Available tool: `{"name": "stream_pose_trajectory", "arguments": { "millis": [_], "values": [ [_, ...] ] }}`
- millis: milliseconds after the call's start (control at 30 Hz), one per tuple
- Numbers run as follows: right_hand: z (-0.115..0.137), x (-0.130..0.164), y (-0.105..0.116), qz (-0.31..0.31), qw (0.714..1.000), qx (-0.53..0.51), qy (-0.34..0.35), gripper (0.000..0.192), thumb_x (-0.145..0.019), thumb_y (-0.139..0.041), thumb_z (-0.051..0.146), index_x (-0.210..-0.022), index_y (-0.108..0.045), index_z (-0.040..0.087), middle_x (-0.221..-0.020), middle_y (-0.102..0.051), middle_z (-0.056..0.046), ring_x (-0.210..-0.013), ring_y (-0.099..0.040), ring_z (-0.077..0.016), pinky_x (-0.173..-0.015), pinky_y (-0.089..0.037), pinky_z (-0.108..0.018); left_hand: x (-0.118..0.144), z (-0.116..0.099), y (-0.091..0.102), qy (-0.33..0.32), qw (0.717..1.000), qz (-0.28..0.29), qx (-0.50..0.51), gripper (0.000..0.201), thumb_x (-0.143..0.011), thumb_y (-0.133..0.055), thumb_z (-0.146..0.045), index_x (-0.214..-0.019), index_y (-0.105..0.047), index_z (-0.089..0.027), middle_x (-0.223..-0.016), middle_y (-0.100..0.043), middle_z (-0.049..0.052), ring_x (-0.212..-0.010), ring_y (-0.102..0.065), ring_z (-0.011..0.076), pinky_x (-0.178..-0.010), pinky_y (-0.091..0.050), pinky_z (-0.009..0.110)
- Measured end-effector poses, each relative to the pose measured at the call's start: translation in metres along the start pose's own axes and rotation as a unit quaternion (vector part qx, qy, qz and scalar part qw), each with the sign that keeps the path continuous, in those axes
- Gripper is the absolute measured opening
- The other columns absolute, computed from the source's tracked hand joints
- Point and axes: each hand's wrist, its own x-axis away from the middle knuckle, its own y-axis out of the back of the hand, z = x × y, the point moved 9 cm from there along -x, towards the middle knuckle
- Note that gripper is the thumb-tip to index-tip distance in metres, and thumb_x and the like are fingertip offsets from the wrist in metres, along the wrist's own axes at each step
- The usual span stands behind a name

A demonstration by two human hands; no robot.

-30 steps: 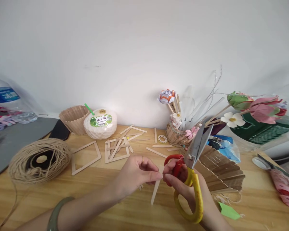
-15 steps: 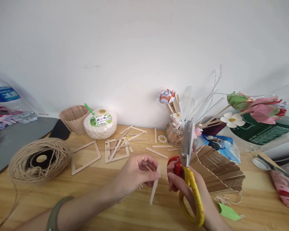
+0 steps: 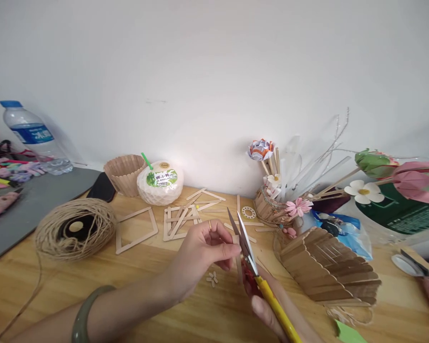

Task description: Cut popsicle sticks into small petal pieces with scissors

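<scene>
Between its thumb and fingers, my left hand [image 3: 207, 247] pinches a thin wooden craft stick [image 3: 239, 271], which hangs down toward the table. My right hand [image 3: 271, 305] grips scissors [image 3: 277, 305] with a yellow handle; a red part shows behind my fingers. Their blades point up and away, parted slightly, right beside the stick and my left fingertips. Whether the blades touch the stick I cannot tell. Below my left hand, several small cut stick ends [image 3: 212, 278] lie on the wooden table [image 3: 186, 319].
Stick frames [image 3: 137, 229] and loose sticks lie behind my hands. At left are a twine roll [image 3: 75, 228], a stick basket [image 3: 125, 174] and a white coconut [image 3: 160, 186]. At right stand another stick basket [image 3: 325, 271] and a pot [image 3: 270, 207] with paper flowers.
My right hand has brought the scissors left and tilted them forward to the stick, with the blades now parted. The view has shifted left. My left hand still pinches the stick.
</scene>
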Motion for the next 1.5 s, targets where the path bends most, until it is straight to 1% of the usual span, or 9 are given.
{"name": "stream_pose_trajectory", "arguments": {
  "millis": [200,500,667,767,867,1067,1267,1367,1500],
  "values": [
    [0.002,0.000,-0.001,0.013,1.000,0.010,0.017,0.044,-0.073,-0.057,0.062,-0.094,-0.060,0.024,-0.086,-0.060,-0.005,-0.083,-0.054,-0.0266,-0.077,-0.043,-0.033,0.001,0.000,-0.003,0.008,1.000,0.009,0.024,0.024,-0.061,-0.075,-0.023,-0.062,-0.051,-0.015,-0.052,-0.060,-0.003,-0.046,-0.056,0.0082,-0.048,-0.043,0.019],
    [0.014,0.000,-0.003,0.022,0.999,0.034,0.030,0.049,-0.077,-0.054,0.059,-0.109,-0.059,0.023,-0.093,-0.063,-0.008,-0.089,-0.056,-0.0300,-0.080,-0.044,-0.036,0.003,0.003,-0.005,0.033,0.998,0.012,0.055,0.023,-0.060,-0.076,-0.019,-0.058,-0.054,-0.013,-0.054,-0.060,-0.003,-0.049,-0.055,0.0069,-0.050,-0.043,0.018],
    [0.016,-0.002,-0.007,0.043,0.996,0.067,0.030,0.057,-0.077,-0.046,0.067,-0.107,-0.058,0.020,-0.089,-0.060,-0.007,-0.085,-0.054,-0.0285,-0.075,-0.044,-0.034,0.004,0.005,-0.005,0.038,0.997,0.014,0.061,0.023,-0.060,-0.076,-0.019,-0.059,-0.053,-0.013,-0.055,-0.062,-0.003,-0.051,-0.058,0.0078,-0.052,-0.044,0.018],
    [0.012,-0.006,-0.012,0.063,0.995,0.069,0.034,0.067,-0.075,-0.036,0.075,-0.100,-0.057,0.018,-0.083,-0.058,-0.007,-0.080,-0.053,-0.0261,-0.071,-0.044,-0.032,0.004,0.004,-0.005,0.034,0.997,0.018,0.060,0.021,-0.062,-0.075,-0.017,-0.059,-0.054,-0.013,-0.055,-0.063,-0.003,-0.051,-0.059,0.0072,-0.053,-0.045,0.017],
    [0.006,-0.011,-0.013,0.073,0.994,0.069,0.036,0.072,-0.071,-0.032,0.080,-0.094,-0.056,0.016,-0.076,-0.055,-0.005,-0.072,-0.051,-0.0232,-0.063,-0.042,-0.030,0.003,0.003,-0.006,0.031,0.998,0.022,0.058,0.020,-0.063,-0.074,-0.016,-0.059,-0.054,-0.013,-0.055,-0.063,-0.003,-0.052,-0.059,0.0068,-0.053,-0.045,0.017],
    [0.001,-0.012,-0.015,0.076,0.994,0.063,0.039,0.066,-0.072,-0.032,0.080,-0.084,-0.051,0.018,-0.075,-0.049,-0.004,-0.067,-0.043,-0.0192,-0.058,-0.038,-0.028,0.003,0.004,-0.005,0.033,0.997,0.017,0.062,0.021,-0.062,-0.074,-0.015,-0.059,-0.053,-0.013,-0.055,-0.063,-0.003,-0.052,-0.060,0.0074,-0.052,-0.045,0.017],
    [-0.003,-0.010,-0.016,0.075,0.996,0.021,0.035,0.055,-0.072,-0.041,0.076,-0.067,-0.037,0.021,-0.066,-0.035,0.003,-0.064,-0.034,-0.0158,-0.065,-0.035,-0.028,0.002,0.003,-0.005,0.027,0.997,0.020,0.068,0.021,-0.062,-0.074,-0.014,-0.060,-0.054,-0.013,-0.055,-0.064,-0.004,-0.052,-0.061,0.0073,-0.053,-0.045,0.016],
    [-0.005,-0.009,-0.016,0.076,0.996,-0.002,0.045,0.053,-0.072,-0.043,0.075,-0.068,-0.039,0.022,-0.064,-0.029,0.004,-0.064,-0.033,-0.0162,-0.065,-0.035,-0.028,0.003,0.003,-0.005,0.026,0.997,0.025,0.072,0.021,-0.062,-0.074,-0.014,-0.060,-0.054,-0.013,-0.055,-0.064,-0.004,-0.052,-0.061,0.0070,-0.052,-0.045,0.015],
    [-0.010,-0.009,-0.018,0.082,0.996,0.000,0.043,0.059,-0.072,-0.039,0.077,-0.090,-0.049,0.021,-0.075,-0.036,0.000,-0.067,-0.033,-0.0174,-0.060,-0.033,-0.028,0.004,0.006,-0.006,0.031,0.996,0.030,0.076,0.021,-0.063,-0.074,-0.015,-0.060,-0.053,-0.013,-0.054,-0.065,-0.003,-0.052,-0.062,0.0074,-0.052,-0.046,0.016]
  ]
}}
